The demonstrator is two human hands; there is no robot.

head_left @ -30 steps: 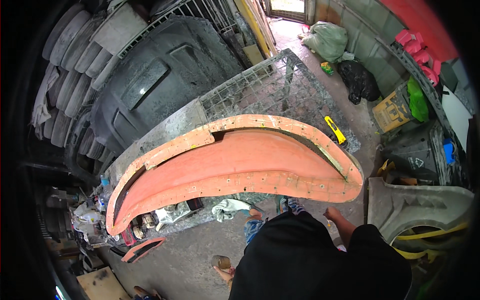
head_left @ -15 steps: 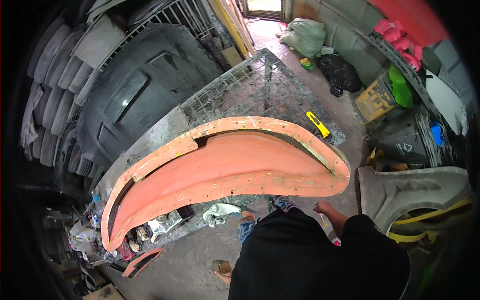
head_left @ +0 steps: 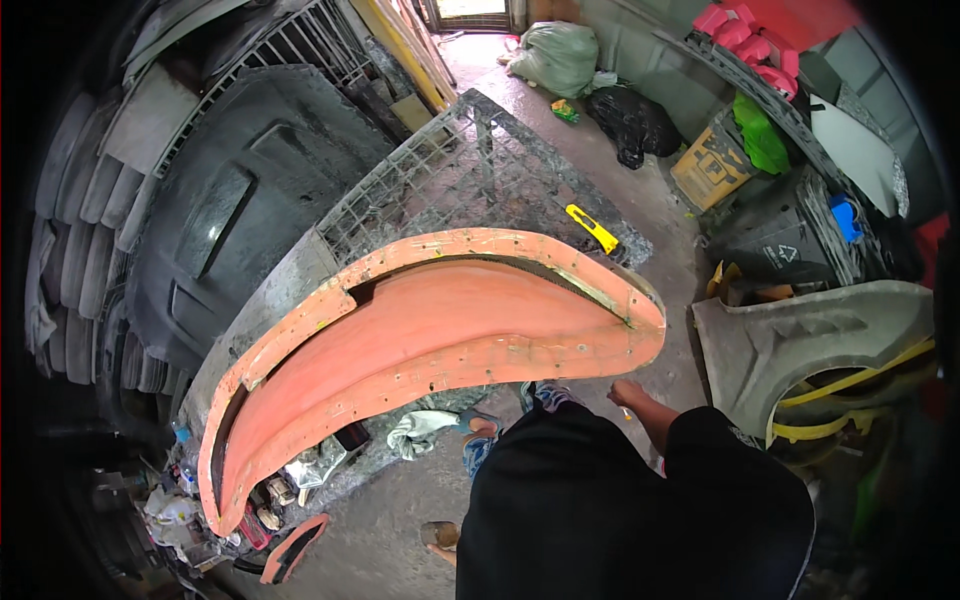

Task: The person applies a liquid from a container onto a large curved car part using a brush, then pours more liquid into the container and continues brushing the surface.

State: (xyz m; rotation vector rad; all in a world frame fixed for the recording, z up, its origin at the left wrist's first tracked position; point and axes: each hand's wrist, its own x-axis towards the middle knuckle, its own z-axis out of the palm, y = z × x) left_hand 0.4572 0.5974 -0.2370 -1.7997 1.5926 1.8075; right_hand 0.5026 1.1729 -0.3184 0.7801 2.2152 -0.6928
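A long, curved orange mould (head_left: 470,358) with a holed flange lies across a dark, worn table (head_left: 545,150) in front of me. My right hand (head_left: 627,394) hangs just off the near right edge of the mould, fingers curled around a small thin white-and-orange thing (head_left: 628,413) that is too small to name. Low beside my black clothing, my left hand (head_left: 443,553) shows only partly. Its fingers grip a flat brownish pad (head_left: 440,535). Neither hand touches the mould. A yellow utility knife (head_left: 592,229) rests on the table beyond the mould.
A large black panel (head_left: 230,200) leans at the left. Jars and a grey cloth (head_left: 420,433) sit by the near side of the mould. A smaller orange mould piece (head_left: 295,548) is lower left. At right stand a grey fender-like panel (head_left: 810,340) and a cardboard box (head_left: 712,165).
My view has swung a little to the right, so the mould and table appear shifted left. Both hands keep their hold, and the knife stays where it lay.
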